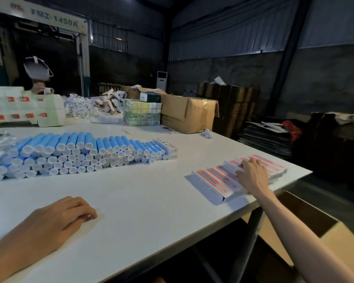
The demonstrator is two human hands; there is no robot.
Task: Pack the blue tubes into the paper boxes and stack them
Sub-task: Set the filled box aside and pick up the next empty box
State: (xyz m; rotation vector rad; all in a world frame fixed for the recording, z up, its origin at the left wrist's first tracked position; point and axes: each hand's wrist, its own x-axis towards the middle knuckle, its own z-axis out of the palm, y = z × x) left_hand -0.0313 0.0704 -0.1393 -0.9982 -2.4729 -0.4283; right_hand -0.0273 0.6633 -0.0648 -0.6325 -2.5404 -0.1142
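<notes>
A big pile of blue tubes [76, 152] with white caps lies stacked in rows on the white table [151, 205], at the middle left. Near the table's right edge a fanned row of flat red-and-white paper boxes [215, 178] lies spread out. My right hand [252, 174] rests on top of these boxes, fingers bent over them. My left hand [63, 217] lies on the bare table near the front, fingers loosely curled, holding nothing. A few packed white boxes [168, 149] sit at the right end of the tube pile.
An open brown carton [188, 113] and stacks of printed packs [142, 112] stand at the far side. Another person [38, 82] works at the back left. An open cardboard box [323, 237] sits on the floor below the table's right edge.
</notes>
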